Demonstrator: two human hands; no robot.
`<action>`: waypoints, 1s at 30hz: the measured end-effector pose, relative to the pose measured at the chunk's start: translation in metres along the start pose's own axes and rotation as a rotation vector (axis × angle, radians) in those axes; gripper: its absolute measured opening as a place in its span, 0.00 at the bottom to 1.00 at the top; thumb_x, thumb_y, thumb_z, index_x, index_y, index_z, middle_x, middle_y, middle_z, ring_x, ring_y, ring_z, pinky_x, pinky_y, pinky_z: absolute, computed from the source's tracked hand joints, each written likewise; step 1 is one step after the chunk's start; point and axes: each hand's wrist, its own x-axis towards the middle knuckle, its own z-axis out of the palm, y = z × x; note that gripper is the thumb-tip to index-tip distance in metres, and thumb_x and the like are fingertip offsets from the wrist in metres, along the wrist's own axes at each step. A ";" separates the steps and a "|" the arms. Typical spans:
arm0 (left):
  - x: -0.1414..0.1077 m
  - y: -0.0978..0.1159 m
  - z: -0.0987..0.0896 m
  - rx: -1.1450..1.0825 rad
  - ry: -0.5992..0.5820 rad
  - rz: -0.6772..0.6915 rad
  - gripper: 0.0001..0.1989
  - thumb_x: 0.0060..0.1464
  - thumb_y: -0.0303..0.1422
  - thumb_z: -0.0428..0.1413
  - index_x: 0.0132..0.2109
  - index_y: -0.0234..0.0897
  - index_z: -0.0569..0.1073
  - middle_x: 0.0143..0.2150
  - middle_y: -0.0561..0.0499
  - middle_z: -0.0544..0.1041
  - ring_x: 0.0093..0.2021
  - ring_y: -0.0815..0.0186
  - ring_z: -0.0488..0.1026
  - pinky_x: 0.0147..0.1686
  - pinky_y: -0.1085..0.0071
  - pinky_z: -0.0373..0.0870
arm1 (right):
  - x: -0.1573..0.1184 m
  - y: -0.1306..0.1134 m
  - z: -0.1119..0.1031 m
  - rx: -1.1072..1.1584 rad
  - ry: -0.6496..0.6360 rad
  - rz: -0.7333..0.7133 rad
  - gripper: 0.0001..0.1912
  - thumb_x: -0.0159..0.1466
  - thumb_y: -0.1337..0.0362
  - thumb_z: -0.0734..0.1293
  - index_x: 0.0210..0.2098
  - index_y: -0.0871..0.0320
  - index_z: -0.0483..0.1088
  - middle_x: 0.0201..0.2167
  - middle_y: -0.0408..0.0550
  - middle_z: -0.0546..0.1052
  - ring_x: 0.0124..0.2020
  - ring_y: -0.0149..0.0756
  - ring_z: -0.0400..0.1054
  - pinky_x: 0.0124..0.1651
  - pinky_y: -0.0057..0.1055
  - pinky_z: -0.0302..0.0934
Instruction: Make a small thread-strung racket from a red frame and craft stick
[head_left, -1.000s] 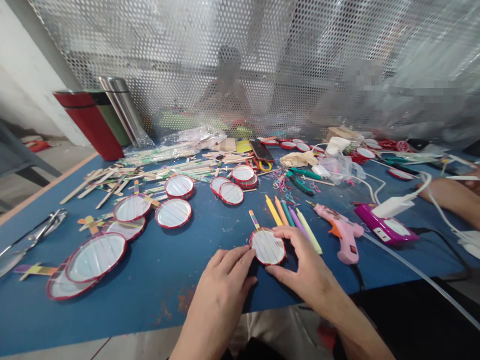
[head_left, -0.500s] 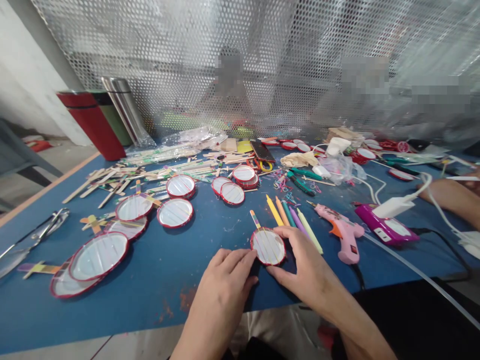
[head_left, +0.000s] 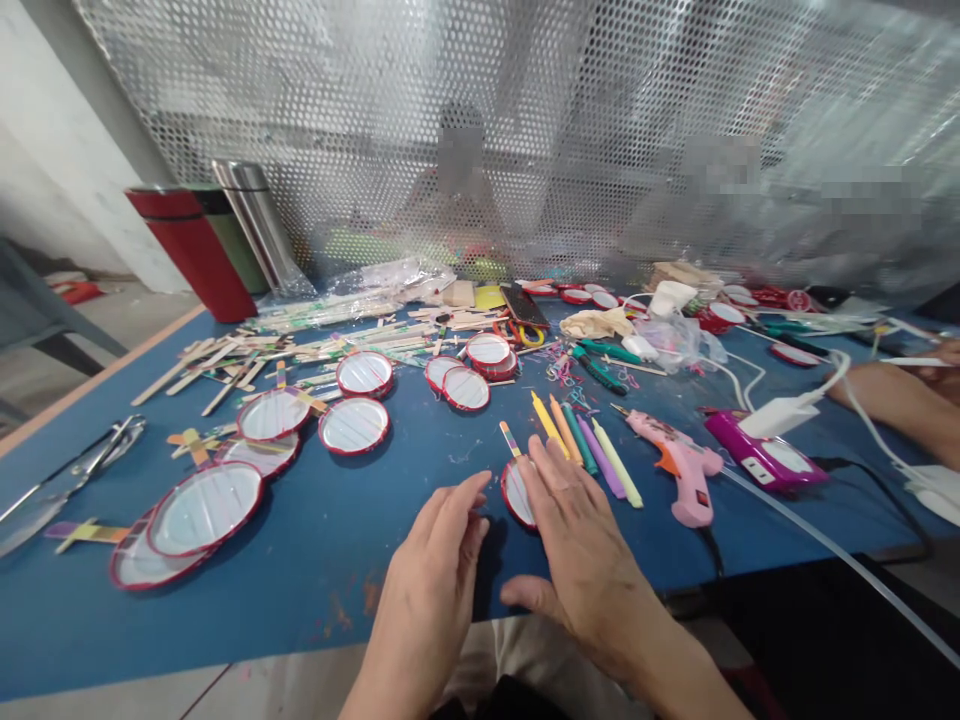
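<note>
No readable text, labels, brands, numbers or signs.

red-rimmed disc (head_left: pixel 514 493) partly hidden beneath right hand (head_left: pixel 574 520), co-worker's arm (head_left: pixel 885 405) cut by right edge, chair (head_left: pixel 52 312) by left

Perforated metal panel (head_left: pixel 360 120) is spanning the back, light is glinting off it, whitish wall (head_left: pixel 45 150) is rising at left, grey chair (head_left: pixel 37 305) is standing near the blue table (head_left: pixel 300 560), pale floor (head_left: pixel 150 703) is showing below.
</note>
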 end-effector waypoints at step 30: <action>-0.006 0.001 0.003 0.052 0.016 -0.031 0.23 0.60 0.30 0.51 0.61 0.40 0.58 0.40 0.50 0.76 0.41 0.63 0.74 0.42 0.64 0.74 | 0.010 -0.005 -0.009 0.024 -0.186 0.029 0.40 0.64 0.44 0.60 0.62 0.71 0.58 0.65 0.67 0.56 0.68 0.59 0.44 0.63 0.57 0.52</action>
